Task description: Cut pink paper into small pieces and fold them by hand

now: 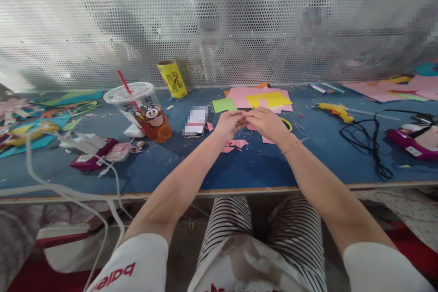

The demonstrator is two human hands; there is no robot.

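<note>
We hold the left hand [230, 122] and right hand [267, 122] together at the fingertips; we cannot tell whether they clamp anything. Small creased pink paper pieces [239, 143] lie on the flat blue tabletop [253, 169], on our side of the fingertips, nearer the left hand.

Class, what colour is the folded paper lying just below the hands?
The folded paper is pink, as the head view shows.

The left arm [181, 178] and right arm [330, 180] stretch from near left and near right, converging farther out. The left hand [228, 124] and right hand [268, 123] meet, fingers [239, 119] bent together; their grip is hidden.
</note>
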